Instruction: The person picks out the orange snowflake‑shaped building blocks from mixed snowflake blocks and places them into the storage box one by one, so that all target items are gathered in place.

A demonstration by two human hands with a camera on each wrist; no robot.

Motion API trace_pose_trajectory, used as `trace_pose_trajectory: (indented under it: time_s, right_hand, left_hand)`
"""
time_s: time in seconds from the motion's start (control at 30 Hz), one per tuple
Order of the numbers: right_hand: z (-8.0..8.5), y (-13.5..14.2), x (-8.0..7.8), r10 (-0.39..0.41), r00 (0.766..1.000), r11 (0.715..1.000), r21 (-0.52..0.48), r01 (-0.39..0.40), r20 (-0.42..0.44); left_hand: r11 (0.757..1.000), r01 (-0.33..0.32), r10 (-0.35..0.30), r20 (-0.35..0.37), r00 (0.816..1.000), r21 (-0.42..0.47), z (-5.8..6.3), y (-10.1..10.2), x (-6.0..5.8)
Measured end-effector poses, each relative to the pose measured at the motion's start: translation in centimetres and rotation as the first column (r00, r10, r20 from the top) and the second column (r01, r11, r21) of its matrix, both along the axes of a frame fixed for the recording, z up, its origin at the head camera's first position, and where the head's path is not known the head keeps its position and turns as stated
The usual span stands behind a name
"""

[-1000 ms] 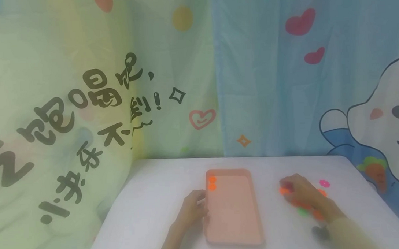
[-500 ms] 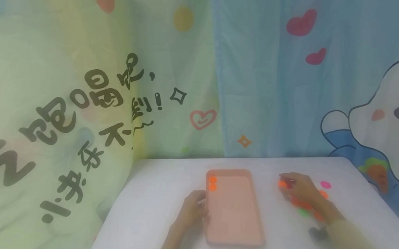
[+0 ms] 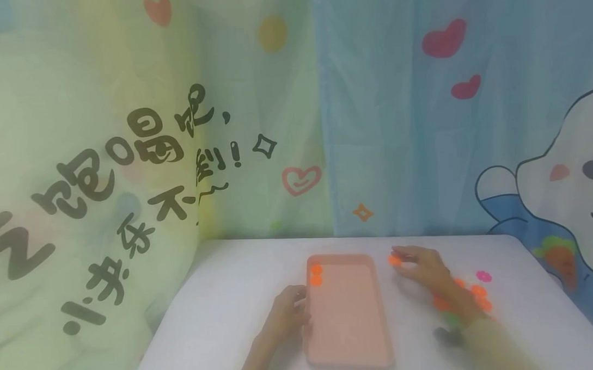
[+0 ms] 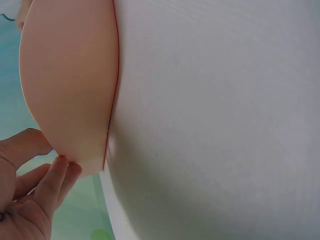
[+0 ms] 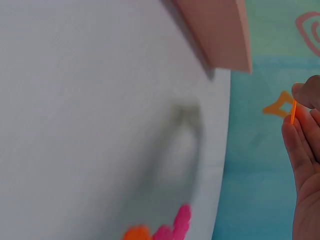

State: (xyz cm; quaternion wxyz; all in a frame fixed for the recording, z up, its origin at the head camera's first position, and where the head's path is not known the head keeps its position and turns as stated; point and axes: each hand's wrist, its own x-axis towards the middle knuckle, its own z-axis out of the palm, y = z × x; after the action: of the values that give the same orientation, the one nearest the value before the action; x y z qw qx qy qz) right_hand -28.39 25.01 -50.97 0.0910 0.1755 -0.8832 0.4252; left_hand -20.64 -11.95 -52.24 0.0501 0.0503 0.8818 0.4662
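My right hand [image 3: 423,266] is up off the white table [image 3: 232,296], pinching an orange disc [image 3: 394,261] between thumb and fingertips [image 5: 300,131], just beside the pink tray's [image 3: 347,314] far right corner. From my wrist the disc [image 5: 293,112] shows edge-on, a thin orange sliver. My left hand [image 3: 287,314] curls against the tray's left rim, fingers [image 4: 56,176] touching the edge [image 4: 70,100]. Two orange discs [image 3: 316,274] sit in the tray's far left corner. My forearm covers part of the loose pile of discs [image 3: 469,296]; orange, a pink one [image 3: 483,276], something green, all blurred. A dark blob [image 3: 446,336] near my sleeve I can't identify. Pastel cartoon curtains [image 3: 397,121] hang behind.
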Motion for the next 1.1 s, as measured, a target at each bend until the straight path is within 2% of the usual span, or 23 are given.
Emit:
trace_pose_trajectory:
  time_s: [0.13, 0.23, 0.3, 0.5, 0.53, 0.63, 0.67, 0.73, 0.83, 0.87, 0.9, 1.0, 1.1]
  right_hand:
    - [0.6, -2.3, -0.7, 0.018, 1.000, 1.000, -0.025, -0.019, -0.021]
    - [0.9, -4.2, -1.3, 0.082, 0.995, 0.994, -0.071, -0.087, -0.063]
    - [1.2, -5.3, -1.4, 0.113, 0.992, 0.988, -0.100, -0.119, -0.061]
    - [1.5, -8.8, -1.4, 0.186, 0.982, 0.950, -0.263, -0.169, 0.040]
    - [1.3, -9.4, -1.4, 0.200, 0.979, 0.942, -0.283, -0.183, 0.034]
    - [0.9, -11.2, -1.4, 0.238, 0.971, 0.927, -0.306, -0.218, 0.032]
    - [0.3, -11.7, -1.7, 0.243, 0.969, 0.925, -0.311, -0.217, 0.049]
    - [-1.1, -12.6, -2.0, 0.255, 0.957, 0.919, -0.341, -0.195, 0.139]
    - [-2.3, -13.7, -1.8, 0.259, 0.912, 0.916, -0.379, -0.128, 0.319]
    - [-3.0, -14.0, -1.9, 0.258, 0.903, 0.921, -0.369, -0.122, 0.344]
    - [-2.9, -14.3, -1.5, 0.273, 0.890, 0.919, -0.371, -0.130, 0.364]
    - [-2.5, -15.2, -0.4, 0.308, 0.885, 0.918, -0.353, -0.180, 0.350]
    - [-2.4, -16.0, 0.2, 0.336, 0.894, 0.913, -0.334, -0.233, 0.297]
  left_hand:
    - [1.000, 0.003, -0.003, -0.004, 1.000, 0.011, 0.3, 0.0, 0.2]
    - [1.000, -0.013, 0.013, 0.012, 1.000, -0.002, 0.2, 0.1, 0.1]
    - [0.999, -0.028, 0.029, 0.026, 0.999, -0.015, 0.0, 0.2, 0.0]
    - [0.997, -0.049, 0.052, 0.041, 0.998, -0.051, -0.5, 0.3, -0.4]
    - [0.997, -0.050, 0.052, 0.038, 0.998, -0.055, -0.6, 0.3, -0.4]
    - [0.996, -0.052, 0.055, 0.036, 0.998, -0.067, -0.7, 0.2, -0.5]
    - [0.996, -0.054, 0.056, 0.037, 0.998, -0.068, -0.6, 0.2, -0.5]
    - [0.997, -0.051, 0.053, 0.030, 0.998, -0.059, -0.5, 0.2, -0.4]
    - [0.998, -0.043, 0.043, 0.018, 0.999, -0.043, -0.5, 0.1, -0.3]
    - [0.998, -0.038, 0.039, 0.013, 0.999, -0.040, -0.5, 0.1, -0.3]
    - [0.999, -0.033, 0.034, 0.009, 0.999, -0.034, -0.6, 0.0, -0.3]
    - [0.999, -0.027, 0.027, 0.003, 1.000, -0.037, -0.7, -0.1, -0.4]
    - [1.000, -0.009, 0.009, -0.019, 1.000, -0.022, -0.8, -0.2, -0.4]
